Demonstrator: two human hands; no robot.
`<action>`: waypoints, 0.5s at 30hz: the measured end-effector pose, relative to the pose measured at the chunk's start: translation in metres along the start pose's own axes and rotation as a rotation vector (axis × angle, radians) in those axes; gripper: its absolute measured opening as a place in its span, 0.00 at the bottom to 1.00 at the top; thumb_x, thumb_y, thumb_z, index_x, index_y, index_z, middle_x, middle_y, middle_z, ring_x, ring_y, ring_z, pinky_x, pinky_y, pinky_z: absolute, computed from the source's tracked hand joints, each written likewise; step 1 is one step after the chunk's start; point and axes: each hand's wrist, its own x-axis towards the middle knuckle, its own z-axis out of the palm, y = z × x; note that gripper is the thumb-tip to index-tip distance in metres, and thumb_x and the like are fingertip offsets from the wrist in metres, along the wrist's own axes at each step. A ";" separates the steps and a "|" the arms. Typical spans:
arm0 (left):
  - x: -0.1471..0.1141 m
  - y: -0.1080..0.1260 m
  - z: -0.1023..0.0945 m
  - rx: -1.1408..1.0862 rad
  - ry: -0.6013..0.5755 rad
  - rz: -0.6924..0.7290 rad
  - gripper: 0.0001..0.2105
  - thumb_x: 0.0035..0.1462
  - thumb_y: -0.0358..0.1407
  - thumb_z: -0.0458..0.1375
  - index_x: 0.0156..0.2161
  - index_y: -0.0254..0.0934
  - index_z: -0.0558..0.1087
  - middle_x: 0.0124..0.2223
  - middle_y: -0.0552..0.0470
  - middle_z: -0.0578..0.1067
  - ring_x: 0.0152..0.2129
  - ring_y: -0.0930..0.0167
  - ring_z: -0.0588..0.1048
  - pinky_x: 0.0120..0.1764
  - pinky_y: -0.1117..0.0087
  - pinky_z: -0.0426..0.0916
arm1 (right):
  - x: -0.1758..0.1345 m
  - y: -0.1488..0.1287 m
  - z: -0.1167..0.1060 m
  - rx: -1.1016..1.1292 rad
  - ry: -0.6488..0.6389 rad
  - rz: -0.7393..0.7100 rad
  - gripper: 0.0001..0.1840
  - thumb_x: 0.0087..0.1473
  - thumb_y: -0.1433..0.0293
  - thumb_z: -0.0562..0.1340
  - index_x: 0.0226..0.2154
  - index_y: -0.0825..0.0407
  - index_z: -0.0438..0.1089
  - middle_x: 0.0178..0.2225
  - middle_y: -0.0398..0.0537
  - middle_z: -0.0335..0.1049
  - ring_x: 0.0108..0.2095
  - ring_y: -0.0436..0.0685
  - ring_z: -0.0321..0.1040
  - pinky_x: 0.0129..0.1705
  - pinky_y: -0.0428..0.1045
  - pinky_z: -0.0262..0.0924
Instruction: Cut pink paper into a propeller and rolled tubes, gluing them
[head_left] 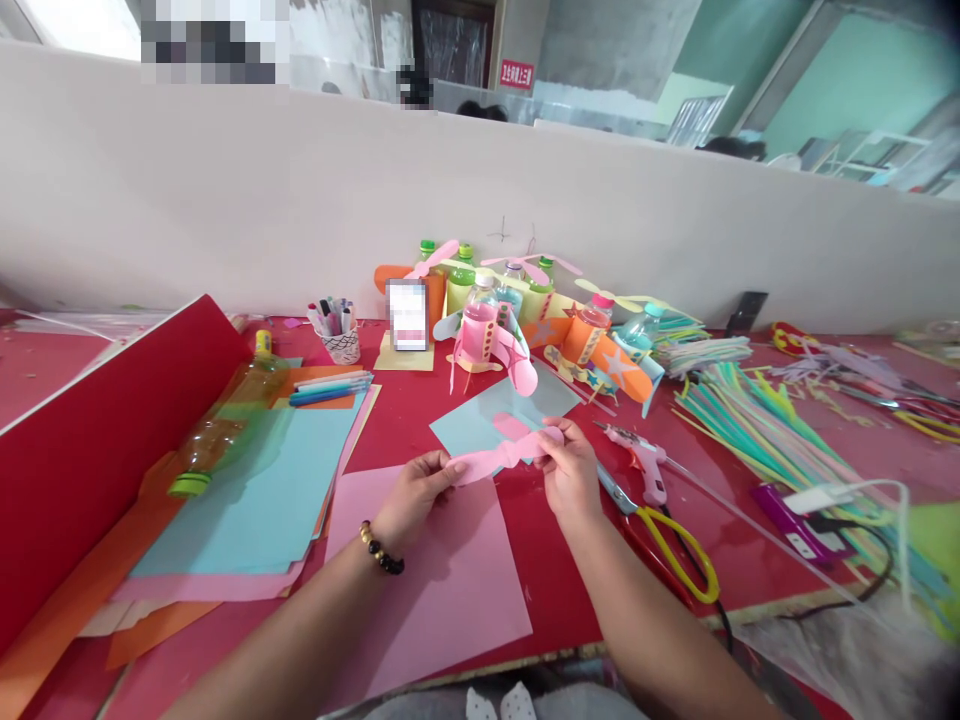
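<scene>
A pink paper propeller is stretched level between my two hands. My left hand pinches one end; a beaded bracelet circles that wrist. At the other end, my right hand grips with thumb and fingers. Just behind it shows another pink rounded paper piece; whether the two are joined I cannot tell. Below my hands lies a pink paper sheet, with a light blue sheet beyond it. Scissors with yellow handles and a pink glue gun rest right of my right hand.
Bottles dressed in paper with propellers stand against the white partition. Stacked coloured paper and plastic bottles lie left. A pen cup and a phone stand behind. Coloured strips and a purple power strip are right.
</scene>
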 end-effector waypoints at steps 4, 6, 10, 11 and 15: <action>0.003 -0.001 -0.004 -0.044 0.064 0.039 0.16 0.48 0.46 0.60 0.24 0.35 0.64 0.19 0.58 0.63 0.16 0.79 0.59 0.20 0.77 0.52 | 0.003 0.000 -0.002 -0.064 0.008 -0.029 0.14 0.43 0.69 0.66 0.34 0.52 0.65 0.19 0.36 0.64 0.16 0.44 0.58 0.17 0.41 0.52; 0.004 0.000 -0.005 -0.085 0.106 0.055 0.15 0.49 0.45 0.59 0.25 0.35 0.64 0.19 0.58 0.63 0.16 0.80 0.59 0.20 0.78 0.52 | 0.005 0.001 -0.003 -0.080 0.011 -0.037 0.15 0.43 0.69 0.66 0.35 0.52 0.65 0.20 0.37 0.66 0.17 0.46 0.62 0.18 0.42 0.55; 0.003 0.002 -0.005 -0.112 0.141 0.067 0.13 0.50 0.44 0.59 0.30 0.35 0.67 0.19 0.59 0.62 0.16 0.80 0.58 0.21 0.78 0.52 | 0.011 0.004 -0.007 -0.104 0.058 -0.071 0.17 0.44 0.68 0.66 0.38 0.52 0.64 0.25 0.40 0.70 0.22 0.50 0.70 0.22 0.44 0.62; 0.003 0.003 -0.005 -0.110 0.138 0.067 0.13 0.50 0.44 0.58 0.30 0.35 0.67 0.19 0.59 0.62 0.16 0.80 0.58 0.21 0.78 0.52 | 0.013 0.005 -0.009 -0.111 0.066 -0.085 0.17 0.44 0.68 0.66 0.38 0.52 0.64 0.25 0.40 0.70 0.23 0.51 0.71 0.23 0.44 0.63; 0.003 0.001 -0.003 -0.115 0.125 0.056 0.12 0.50 0.44 0.59 0.30 0.35 0.67 0.21 0.58 0.64 0.16 0.80 0.59 0.21 0.78 0.53 | 0.021 0.013 -0.016 -0.173 0.078 -0.117 0.17 0.43 0.67 0.66 0.37 0.52 0.64 0.27 0.43 0.72 0.26 0.54 0.73 0.26 0.46 0.66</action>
